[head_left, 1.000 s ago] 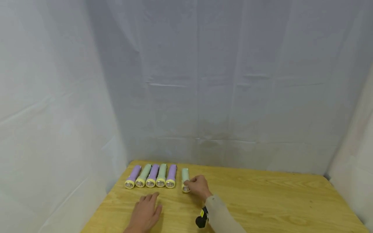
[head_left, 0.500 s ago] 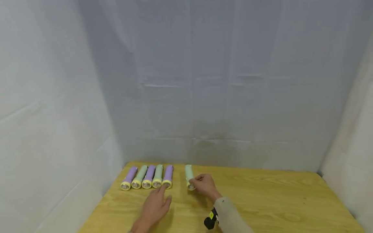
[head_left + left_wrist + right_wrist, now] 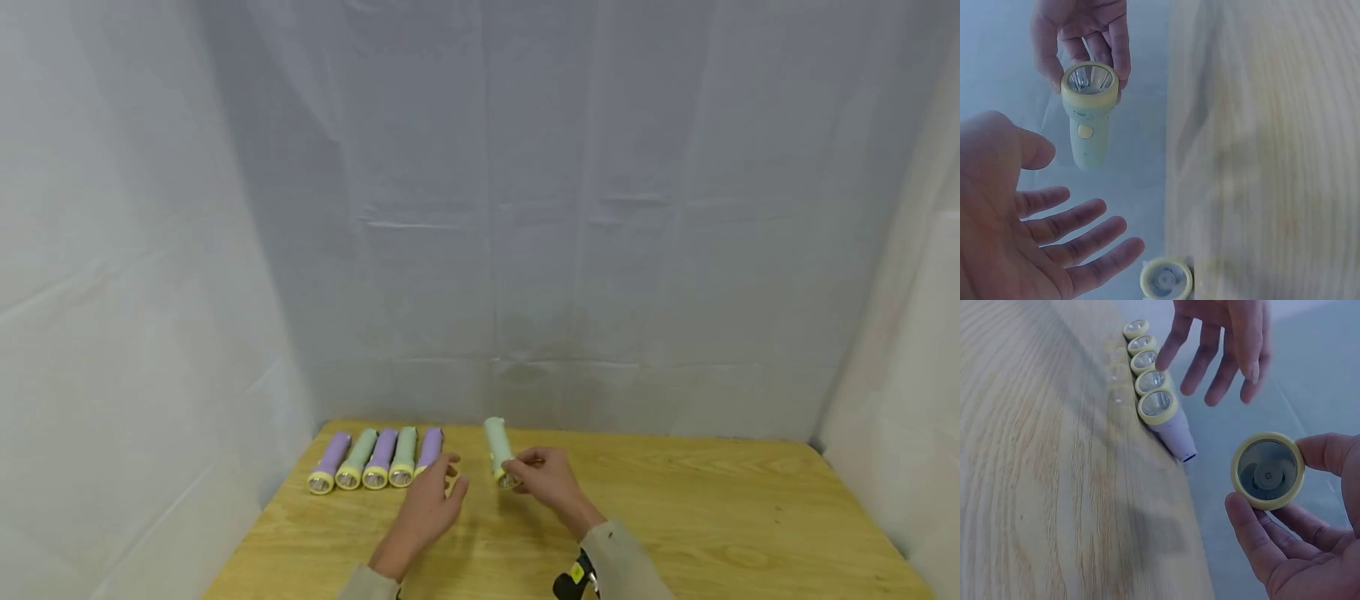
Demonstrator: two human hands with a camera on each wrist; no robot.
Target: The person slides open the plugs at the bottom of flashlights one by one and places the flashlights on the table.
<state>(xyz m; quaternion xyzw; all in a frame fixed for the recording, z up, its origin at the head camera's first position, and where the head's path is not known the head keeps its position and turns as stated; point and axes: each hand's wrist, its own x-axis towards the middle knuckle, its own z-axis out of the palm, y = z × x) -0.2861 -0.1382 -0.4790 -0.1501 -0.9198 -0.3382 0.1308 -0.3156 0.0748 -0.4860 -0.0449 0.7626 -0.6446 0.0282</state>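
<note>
A pale green flashlight (image 3: 496, 442) with a yellow head is held up off the table by my right hand (image 3: 551, 483), which pinches it around the lamp end. In the left wrist view, the body of this flashlight (image 3: 1089, 144) points away from the right hand and a yellow button shows on its side. My left hand (image 3: 426, 504) hovers left of it with spread, relaxed fingers and nothing in them. That left hand (image 3: 1010, 219) is beside the flashlight, apart from it. Behind the left hand, the rightmost purple flashlight (image 3: 431, 447) is partly hidden.
Several purple and green flashlights (image 3: 380, 454) lie side by side in a row at the table's back left, lamp ends toward me. The wooden table (image 3: 675, 517) is bordered by white sheeting (image 3: 562, 250) behind and at both sides.
My right hand has raised the green flashlight off the table and shifted it slightly right. My left hand has moved right and forward, toward the green flashlight.
</note>
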